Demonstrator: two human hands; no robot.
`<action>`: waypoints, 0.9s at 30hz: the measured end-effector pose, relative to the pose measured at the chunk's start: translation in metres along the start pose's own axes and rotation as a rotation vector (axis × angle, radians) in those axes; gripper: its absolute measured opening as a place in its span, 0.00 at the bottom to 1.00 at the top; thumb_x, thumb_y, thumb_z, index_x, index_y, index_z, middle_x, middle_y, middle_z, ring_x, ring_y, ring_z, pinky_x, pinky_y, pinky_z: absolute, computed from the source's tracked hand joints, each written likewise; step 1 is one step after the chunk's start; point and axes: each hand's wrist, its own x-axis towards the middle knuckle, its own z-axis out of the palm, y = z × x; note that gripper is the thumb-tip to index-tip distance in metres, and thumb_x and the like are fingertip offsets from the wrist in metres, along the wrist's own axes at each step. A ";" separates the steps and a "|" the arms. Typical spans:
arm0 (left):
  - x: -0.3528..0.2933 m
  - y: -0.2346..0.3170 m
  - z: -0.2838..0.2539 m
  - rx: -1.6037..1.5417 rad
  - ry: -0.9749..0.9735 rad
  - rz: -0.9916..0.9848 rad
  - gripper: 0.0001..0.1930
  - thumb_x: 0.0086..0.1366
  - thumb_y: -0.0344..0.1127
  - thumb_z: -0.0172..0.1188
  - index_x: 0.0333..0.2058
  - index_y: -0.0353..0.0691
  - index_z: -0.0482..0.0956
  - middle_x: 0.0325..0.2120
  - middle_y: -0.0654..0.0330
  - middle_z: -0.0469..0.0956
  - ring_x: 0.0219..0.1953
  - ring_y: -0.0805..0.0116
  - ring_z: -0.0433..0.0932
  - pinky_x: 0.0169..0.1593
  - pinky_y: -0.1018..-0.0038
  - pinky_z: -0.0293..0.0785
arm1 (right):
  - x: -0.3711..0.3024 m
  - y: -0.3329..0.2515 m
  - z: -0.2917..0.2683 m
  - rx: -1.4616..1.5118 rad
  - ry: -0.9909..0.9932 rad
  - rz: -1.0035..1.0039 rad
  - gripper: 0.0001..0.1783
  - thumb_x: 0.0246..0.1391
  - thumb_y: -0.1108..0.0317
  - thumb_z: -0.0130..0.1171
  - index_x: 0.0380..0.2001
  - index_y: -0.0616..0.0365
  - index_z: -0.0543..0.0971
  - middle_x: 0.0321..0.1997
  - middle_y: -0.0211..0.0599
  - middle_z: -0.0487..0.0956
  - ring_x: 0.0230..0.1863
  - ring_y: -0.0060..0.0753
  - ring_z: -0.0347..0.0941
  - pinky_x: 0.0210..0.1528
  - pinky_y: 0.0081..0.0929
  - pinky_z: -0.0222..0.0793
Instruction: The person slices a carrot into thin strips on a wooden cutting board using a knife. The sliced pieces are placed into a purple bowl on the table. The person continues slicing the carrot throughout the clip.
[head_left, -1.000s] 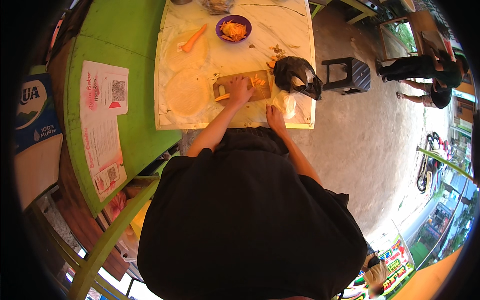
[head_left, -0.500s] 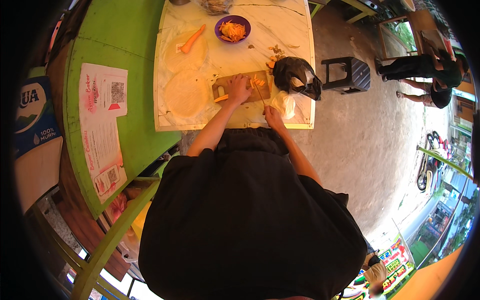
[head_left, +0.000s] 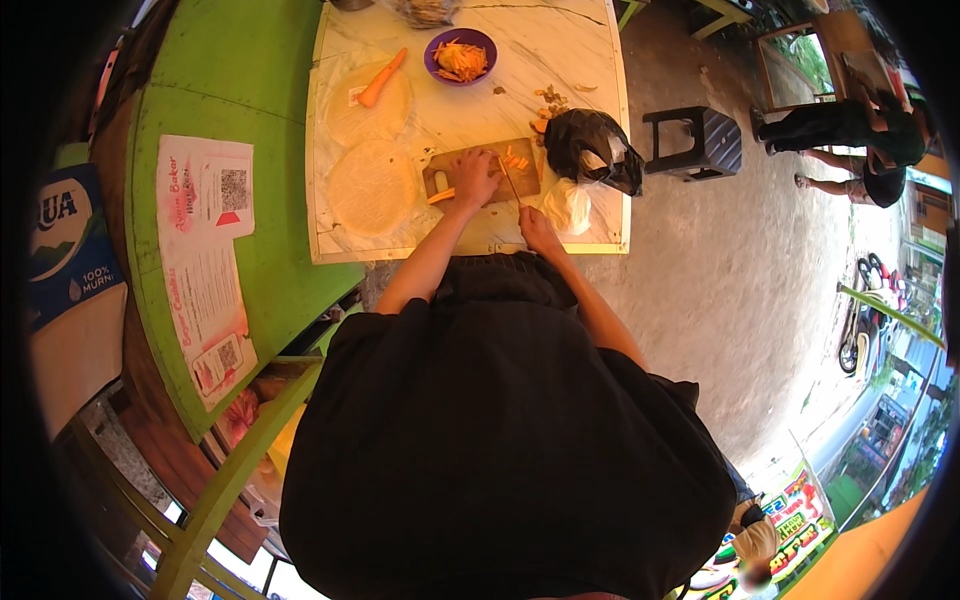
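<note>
A wooden cutting board (head_left: 440,165) lies on the marbled table near its front edge. My left hand (head_left: 477,180) rests on it, its fingers bent down over carrot that they mostly hide. In my right hand (head_left: 540,231) is a knife (head_left: 511,184), its blade slanting across the board close to the left fingertips. Small cut carrot pieces (head_left: 516,162) lie just right of the blade. An orange carrot strip (head_left: 441,196) sits at the board's lower left, beside my left wrist.
Left of the board are two round pale sheets (head_left: 373,190), with a whole carrot (head_left: 382,78) on the farther one. A purple bowl (head_left: 488,72) of shredded carrot stands farther back. On the right are a black plastic bag (head_left: 575,135), a pale bag (head_left: 567,207) and a dark stool (head_left: 712,143).
My right hand and the knife have shifted slightly left, and the blade stands steeper. My left hand keeps nearly the same place on the board.
</note>
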 end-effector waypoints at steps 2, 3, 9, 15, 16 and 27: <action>0.001 -0.001 0.003 0.005 0.015 0.001 0.22 0.60 0.39 0.75 0.53 0.43 0.84 0.52 0.56 0.78 0.62 0.54 0.70 0.65 0.52 0.58 | -0.001 -0.003 -0.001 -0.012 -0.022 0.033 0.26 0.76 0.52 0.44 0.37 0.68 0.77 0.31 0.54 0.78 0.32 0.56 0.75 0.35 0.51 0.72; 0.001 -0.004 0.005 0.017 0.054 0.020 0.22 0.59 0.39 0.75 0.51 0.44 0.84 0.50 0.58 0.79 0.60 0.55 0.71 0.63 0.54 0.58 | -0.002 -0.008 -0.003 -0.008 -0.049 0.049 0.24 0.76 0.55 0.44 0.39 0.67 0.77 0.36 0.60 0.79 0.39 0.67 0.75 0.41 0.57 0.71; 0.001 -0.011 0.012 0.034 0.133 0.063 0.21 0.57 0.40 0.77 0.48 0.45 0.85 0.45 0.61 0.81 0.57 0.57 0.73 0.60 0.57 0.59 | -0.008 -0.017 -0.005 -0.087 -0.024 -0.069 0.18 0.75 0.62 0.44 0.42 0.66 0.77 0.41 0.67 0.80 0.43 0.76 0.75 0.42 0.62 0.72; -0.002 -0.006 0.007 0.019 0.079 0.049 0.20 0.60 0.39 0.74 0.51 0.42 0.86 0.50 0.56 0.78 0.60 0.54 0.71 0.64 0.54 0.58 | 0.001 0.014 0.008 -0.682 0.070 -0.576 0.13 0.70 0.71 0.47 0.38 0.72 0.76 0.30 0.60 0.77 0.30 0.61 0.78 0.30 0.48 0.74; -0.003 -0.010 0.007 0.029 0.094 0.061 0.20 0.60 0.40 0.74 0.50 0.42 0.86 0.49 0.56 0.78 0.59 0.55 0.71 0.63 0.55 0.58 | 0.001 0.013 0.008 -0.854 0.081 -0.669 0.12 0.69 0.72 0.48 0.37 0.72 0.76 0.29 0.58 0.76 0.27 0.56 0.77 0.28 0.44 0.74; -0.010 -0.010 0.010 -0.023 0.100 0.085 0.17 0.65 0.37 0.70 0.52 0.41 0.87 0.49 0.57 0.76 0.58 0.56 0.70 0.64 0.54 0.58 | 0.004 0.041 0.029 -0.906 0.163 -0.644 0.12 0.68 0.72 0.49 0.40 0.73 0.77 0.28 0.49 0.75 0.24 0.43 0.74 0.24 0.35 0.71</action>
